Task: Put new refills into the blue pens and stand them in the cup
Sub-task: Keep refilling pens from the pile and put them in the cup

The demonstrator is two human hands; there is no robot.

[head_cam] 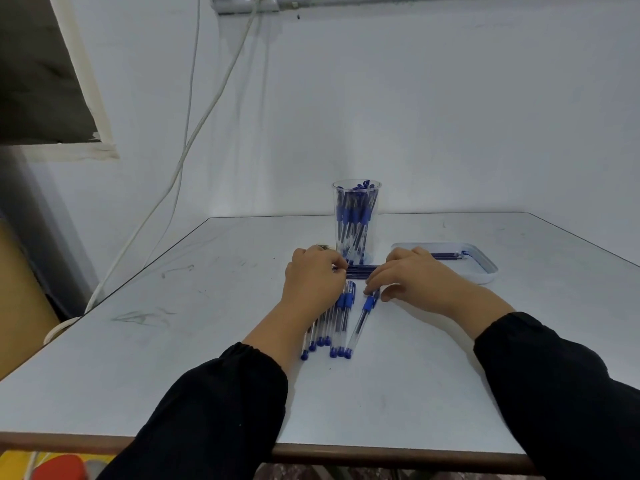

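A bundle of thin refills (356, 271) lies on the worktop (207, 358) before the clear cup (356, 216) — left hand (313, 278) pinching one end, right hand (408, 275) resting fingers on the other. Blue pens (332, 323) lie nearer. Refills look light, slippery, bendable — best pinched singly mid-length.

**A:** What does the room look like?

**B:** A pale, plain wall (433, 109) fills the upper frame. At the top edge runs a white conduit (381, 0), and two white cables (207, 112) hang from it down the left.

**A:** Any furniture?

**B:** A light grey table (173, 358) with a brown front edge spans the lower half, scuffed with dark marks. At upper left sits a dark opening (34, 74) with a chipped white frame. Soft, even light.
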